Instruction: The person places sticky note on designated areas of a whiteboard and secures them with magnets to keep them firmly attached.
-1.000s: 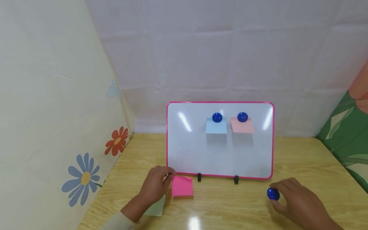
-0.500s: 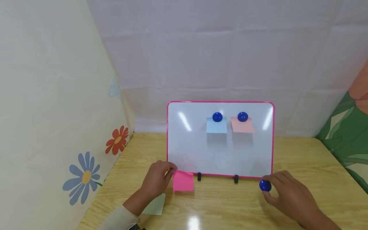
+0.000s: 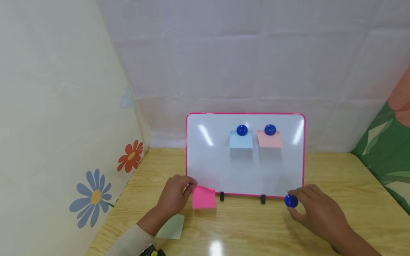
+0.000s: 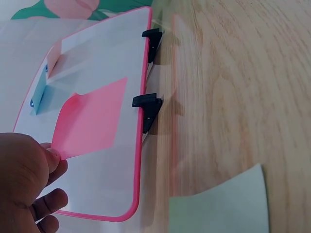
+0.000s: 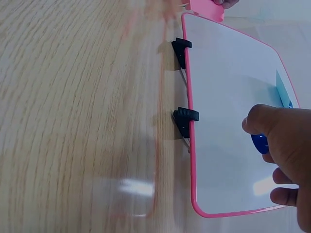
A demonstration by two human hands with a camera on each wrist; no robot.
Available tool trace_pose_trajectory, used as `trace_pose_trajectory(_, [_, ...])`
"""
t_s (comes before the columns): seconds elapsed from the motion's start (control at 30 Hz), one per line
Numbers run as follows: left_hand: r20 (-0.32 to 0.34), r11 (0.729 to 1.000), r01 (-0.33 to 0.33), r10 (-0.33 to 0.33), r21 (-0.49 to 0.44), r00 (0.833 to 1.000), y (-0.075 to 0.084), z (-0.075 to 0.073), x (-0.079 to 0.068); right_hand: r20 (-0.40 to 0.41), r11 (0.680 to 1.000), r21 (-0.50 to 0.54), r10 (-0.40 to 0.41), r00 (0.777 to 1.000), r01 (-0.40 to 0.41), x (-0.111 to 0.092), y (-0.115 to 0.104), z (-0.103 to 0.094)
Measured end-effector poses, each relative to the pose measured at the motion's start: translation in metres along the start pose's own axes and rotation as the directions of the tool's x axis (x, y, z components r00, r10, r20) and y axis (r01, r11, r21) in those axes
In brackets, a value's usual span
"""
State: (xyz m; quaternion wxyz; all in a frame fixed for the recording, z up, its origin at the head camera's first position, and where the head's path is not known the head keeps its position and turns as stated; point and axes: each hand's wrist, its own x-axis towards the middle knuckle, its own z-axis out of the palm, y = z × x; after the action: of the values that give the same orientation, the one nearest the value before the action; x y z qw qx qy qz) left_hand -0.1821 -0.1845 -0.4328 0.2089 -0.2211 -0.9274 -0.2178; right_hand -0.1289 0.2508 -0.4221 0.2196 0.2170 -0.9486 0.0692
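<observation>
My left hand [image 3: 175, 195] pinches a bright pink sticky note [image 3: 204, 198] by its upper left corner, in front of the lower left part of a pink-framed whiteboard [image 3: 211, 160]. In the left wrist view the pink note [image 4: 92, 119] has a curled edge. My right hand [image 3: 320, 211] holds a round blue magnet [image 3: 291, 201] between thumb and fingers near the board's lower right corner. High on the board, one blue magnet [image 3: 242, 130] holds a light blue note [image 3: 241, 141] and another blue magnet [image 3: 270, 129] holds a peach note [image 3: 270, 139].
A pale green sticky note [image 3: 171, 227] lies on the wooden table [image 3: 250, 231], partly behind my left forearm. Two black clips [image 3: 222, 196] support the board's bottom edge. A white cloth backdrop [image 3: 224, 71] hangs behind, with flower-patterned cloth on both sides.
My left hand has raised the pink note slightly toward the whiteboard. My right hand has moved left and up with the blue magnet, closer to the board's lower right corner.
</observation>
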Motion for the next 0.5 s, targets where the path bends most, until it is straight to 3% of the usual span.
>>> trace_pose_trajectory(0.1, [-0.006, 1.0, 0.002, -0.002, 0.003, 1.0, 0.0, 0.0, 0.001, -0.011, 1.0, -0.008, -0.016, 1.0, 0.016, 0.003, 0.0, 0.0])
trace_pose_trajectory(0.37, [0.013, 1.0, 0.012, -0.012, 0.012, 1.0, 0.0, 0.0, 0.005, -0.131, 0.993, 0.005, -0.112, 0.985, 0.114, 0.01, 0.002, 0.003])
trace_pose_trajectory(0.5, [0.001, 1.0, 0.001, -0.001, 0.007, 1.0, -0.002, 0.001, 0.008, -0.119, 0.995, -0.005, -0.1, 0.988, 0.101, 0.016, 0.0, 0.002])
